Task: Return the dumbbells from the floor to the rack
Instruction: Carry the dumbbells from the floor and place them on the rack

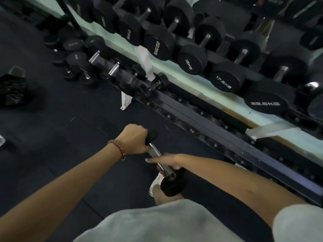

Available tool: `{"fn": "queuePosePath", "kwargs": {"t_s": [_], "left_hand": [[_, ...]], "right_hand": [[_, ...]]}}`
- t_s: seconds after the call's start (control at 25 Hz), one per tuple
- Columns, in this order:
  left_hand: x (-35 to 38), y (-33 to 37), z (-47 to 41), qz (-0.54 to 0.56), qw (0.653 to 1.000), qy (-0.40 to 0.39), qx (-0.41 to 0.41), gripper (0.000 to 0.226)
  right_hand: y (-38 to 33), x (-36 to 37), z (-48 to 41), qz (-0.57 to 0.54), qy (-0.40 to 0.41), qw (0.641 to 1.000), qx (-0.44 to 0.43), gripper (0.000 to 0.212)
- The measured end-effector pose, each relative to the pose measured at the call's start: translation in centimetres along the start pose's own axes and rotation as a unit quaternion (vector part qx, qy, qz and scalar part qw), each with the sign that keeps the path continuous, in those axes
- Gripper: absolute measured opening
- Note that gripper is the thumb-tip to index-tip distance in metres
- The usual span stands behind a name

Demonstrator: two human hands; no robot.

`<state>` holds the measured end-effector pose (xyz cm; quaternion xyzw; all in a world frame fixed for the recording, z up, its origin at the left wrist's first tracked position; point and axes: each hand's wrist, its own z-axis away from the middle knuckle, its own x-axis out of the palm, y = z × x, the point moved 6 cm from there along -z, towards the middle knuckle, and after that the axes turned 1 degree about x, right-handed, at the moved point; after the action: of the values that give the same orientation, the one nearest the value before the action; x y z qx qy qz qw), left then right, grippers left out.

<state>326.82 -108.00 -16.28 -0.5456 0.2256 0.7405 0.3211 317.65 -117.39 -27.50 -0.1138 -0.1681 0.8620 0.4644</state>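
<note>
I hold one black dumbbell (172,185) with a chrome handle above the dark floor, in front of the rack (201,119). My left hand (135,138), with a bead bracelet on the wrist, grips its far black head. My right hand (167,162) curls round the chrome handle next to the near head. The lower rack rail right of my hands shows bare cradles. Small dumbbells (78,67) lie on the floor and on the rail's left end.
Large black dumbbells marked 15KG (191,60), 17.5KG and 22.5KG fill the upper shelf. A black bag (14,89) lies on the floor at the left. A white rack bracket (125,100) stands at floor level. My white shoe (155,184) is under the dumbbell.
</note>
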Motion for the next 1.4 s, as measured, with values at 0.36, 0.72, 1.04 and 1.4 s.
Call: {"fn": "queuePosePath", "kwargs": {"t_s": [0.36, 0.72, 1.04, 1.4], "left_hand": [[-4.0, -6.8, -16.0, -0.004, 0.998, 0.000, 0.068, 0.020], [-5.2, -12.2, -25.8, -0.067, 0.980, -0.026, 0.184, 0.016], [0.8, -12.2, -30.6, 0.061, 0.979, 0.096, 0.167, 0.028], [21.9, -5.9, -28.9, 0.697, 0.645, -0.102, -0.296, 0.087]], "right_hand": [[-9.1, -13.1, -6.5, -0.120, 0.095, 0.987, -0.048, 0.018], [-15.9, -18.3, -14.4, -0.278, 0.111, 0.953, -0.048, 0.024], [-14.7, -21.9, -19.3, -0.263, 0.216, 0.940, 0.026, 0.034], [-7.6, -26.6, -26.7, -0.393, 0.222, 0.889, 0.082, 0.019]]}}
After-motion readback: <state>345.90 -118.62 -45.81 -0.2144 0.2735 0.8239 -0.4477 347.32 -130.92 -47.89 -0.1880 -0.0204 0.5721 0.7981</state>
